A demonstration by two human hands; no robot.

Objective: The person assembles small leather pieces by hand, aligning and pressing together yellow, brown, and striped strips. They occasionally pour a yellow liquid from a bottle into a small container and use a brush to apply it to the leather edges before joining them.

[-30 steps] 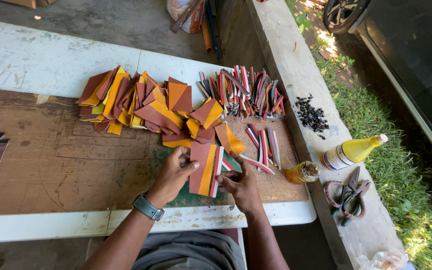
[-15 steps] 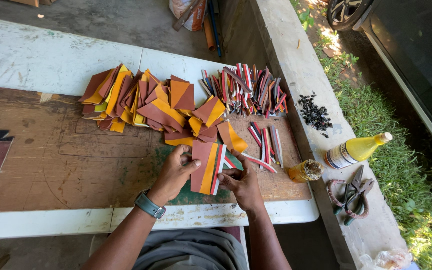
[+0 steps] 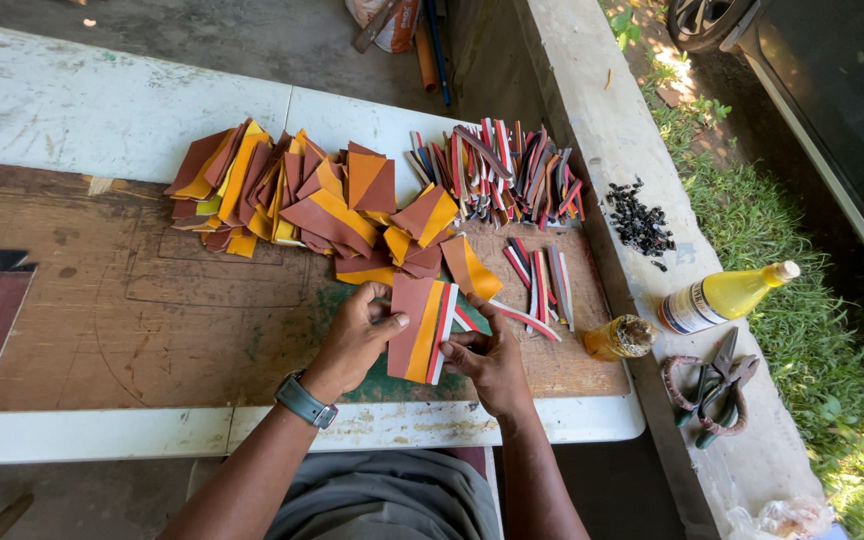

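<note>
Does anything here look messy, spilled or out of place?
A scatter of small black bits lies loose on the concrete ledge, like a spill. The brown and orange pieces are heaped unevenly. The board is scratched and stained.

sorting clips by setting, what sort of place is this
Probably an outdoor craft workbench: a worn wooden board heaped with cut brown-and-orange pieces, a concrete ledge holding metal pliers and a yellow squeeze bottle, and grass beside it.

We see a flat stack of brown, orange, white and red cut pieces (image 3: pixel 420 330) lying on the worn wooden board (image 3: pixel 132 310), 1 long edge facing us.
</note>
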